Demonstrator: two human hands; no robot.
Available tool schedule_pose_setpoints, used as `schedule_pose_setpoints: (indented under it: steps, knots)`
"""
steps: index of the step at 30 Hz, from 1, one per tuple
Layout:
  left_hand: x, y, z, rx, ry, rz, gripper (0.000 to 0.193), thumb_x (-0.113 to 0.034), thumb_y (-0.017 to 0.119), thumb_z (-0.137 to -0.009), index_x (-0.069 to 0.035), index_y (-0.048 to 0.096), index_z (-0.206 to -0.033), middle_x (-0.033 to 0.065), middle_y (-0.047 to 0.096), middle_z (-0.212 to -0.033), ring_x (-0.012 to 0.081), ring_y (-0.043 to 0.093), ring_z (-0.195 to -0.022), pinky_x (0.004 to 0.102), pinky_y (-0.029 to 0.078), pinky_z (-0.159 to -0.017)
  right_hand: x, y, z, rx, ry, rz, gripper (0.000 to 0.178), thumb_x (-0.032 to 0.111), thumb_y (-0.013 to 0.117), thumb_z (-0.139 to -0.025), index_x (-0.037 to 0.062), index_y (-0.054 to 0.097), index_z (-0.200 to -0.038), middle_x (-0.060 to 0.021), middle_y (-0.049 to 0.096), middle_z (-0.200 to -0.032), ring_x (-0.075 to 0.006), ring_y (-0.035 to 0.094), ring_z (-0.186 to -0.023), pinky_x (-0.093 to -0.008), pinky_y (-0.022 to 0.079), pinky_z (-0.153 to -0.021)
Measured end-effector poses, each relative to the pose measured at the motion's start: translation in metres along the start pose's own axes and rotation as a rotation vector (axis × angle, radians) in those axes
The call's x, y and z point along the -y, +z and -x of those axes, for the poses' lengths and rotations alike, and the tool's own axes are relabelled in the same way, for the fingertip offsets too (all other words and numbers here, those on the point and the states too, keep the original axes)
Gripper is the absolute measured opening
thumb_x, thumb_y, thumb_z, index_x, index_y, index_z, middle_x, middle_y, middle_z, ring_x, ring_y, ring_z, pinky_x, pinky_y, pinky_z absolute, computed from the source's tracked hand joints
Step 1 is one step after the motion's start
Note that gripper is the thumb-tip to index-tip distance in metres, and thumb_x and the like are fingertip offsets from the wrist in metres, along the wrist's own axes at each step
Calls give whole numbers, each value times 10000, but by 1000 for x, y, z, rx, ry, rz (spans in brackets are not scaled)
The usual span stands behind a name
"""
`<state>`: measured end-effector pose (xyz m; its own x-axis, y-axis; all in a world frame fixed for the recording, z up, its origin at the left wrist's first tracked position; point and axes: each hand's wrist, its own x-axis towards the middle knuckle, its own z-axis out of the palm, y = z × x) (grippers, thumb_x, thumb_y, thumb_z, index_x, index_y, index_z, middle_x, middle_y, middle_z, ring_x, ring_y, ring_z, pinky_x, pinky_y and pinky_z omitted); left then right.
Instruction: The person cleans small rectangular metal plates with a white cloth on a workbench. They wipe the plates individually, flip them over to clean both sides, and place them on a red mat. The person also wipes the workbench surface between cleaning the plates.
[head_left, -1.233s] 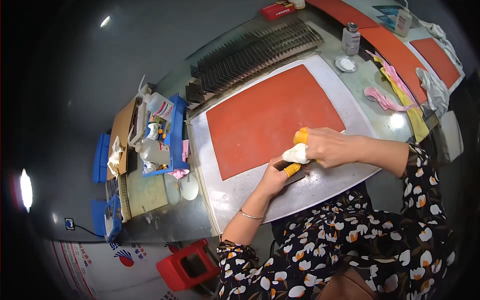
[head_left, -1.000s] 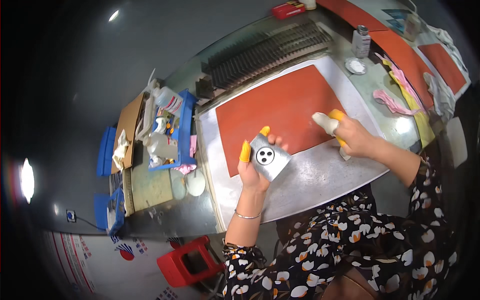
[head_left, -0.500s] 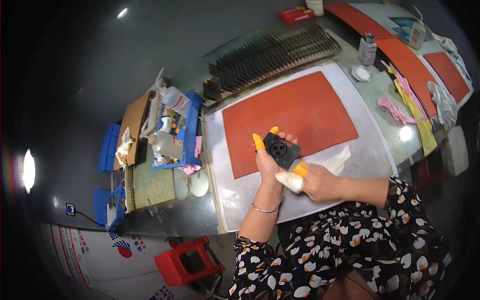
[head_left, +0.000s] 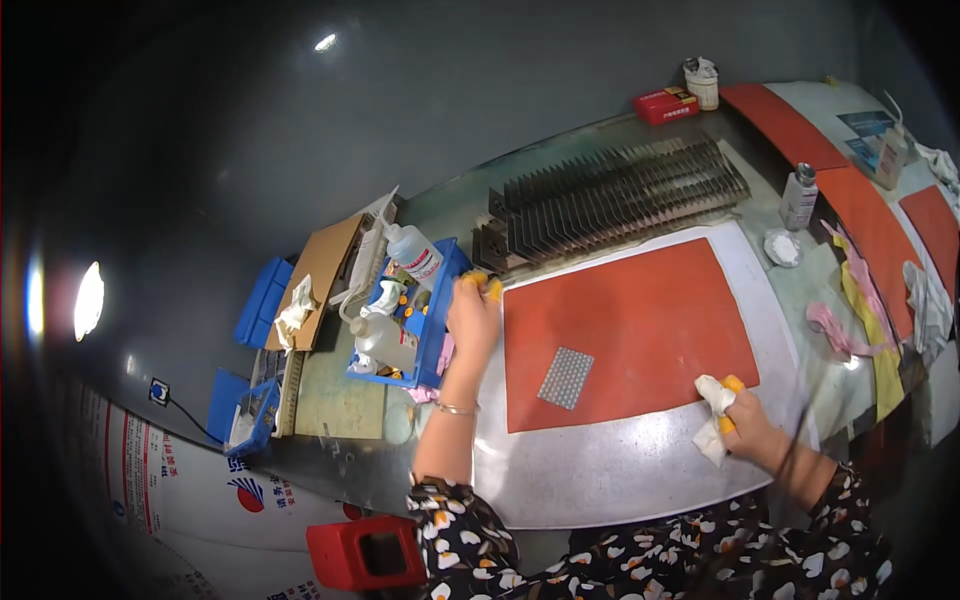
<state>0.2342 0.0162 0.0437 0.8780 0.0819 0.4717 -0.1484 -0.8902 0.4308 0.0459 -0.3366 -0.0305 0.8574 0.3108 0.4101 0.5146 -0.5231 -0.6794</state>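
Observation:
My left hand (head_left: 473, 318), with yellow finger cots on its tips, reaches between the blue tray (head_left: 434, 335) and the left end of a dark metal finned rack (head_left: 620, 200). Its fingers are bent together at the rack's end, and what they hold, if anything, is hidden. At the right front corner of the orange-red mat (head_left: 640, 320), my right hand (head_left: 755, 428) is closed round a crumpled white cloth (head_left: 713, 392). A grey rectangular piece with a dotted surface (head_left: 566, 378) lies on the mat's left part, apart from both hands.
Squeeze bottles (head_left: 415, 255) stand in the blue tray. Left of it a cardboard sheet (head_left: 315, 270) bears crumpled tissue. To the right are a metal-topped bottle (head_left: 799, 197), a small white dish (head_left: 782, 248), and pink and yellow cloths (head_left: 858, 290). A red stool (head_left: 366, 553) stands below the table edge.
My left hand has moved left and away to the rack's end; the dark plate with the round ring mark is out of sight. My right hand has moved right with the cloth. The dotted piece now shows.

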Motion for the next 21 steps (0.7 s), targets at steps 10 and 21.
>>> schedule_pose_setpoints:
  steps: [10, 21]
  knots:
    - [36, 51, -136, 135, -117, -555, 237, -242, 611, -732, -63, 649, -881, 164, 638, -931, 333, 611, -887, 414, 489, -762, -27, 6, 10, 26, 112, -102, 548, -44, 515, -646, 32, 522, -1189, -195, 546, -974, -373, 515, -792, -401, 435, -704]
    - [-18, -21, 19, 265, -222, 834, 91, -120, 605, -829, -29, 598, -817, -41, 539, -663, 28, 406, -531, 173, 300, -482, 8, -15, 2, 170, 648, -686, 382, 106, 617, -811, 19, 521, -1171, -25, 568, -942, -103, 527, -820, -249, 431, -731]
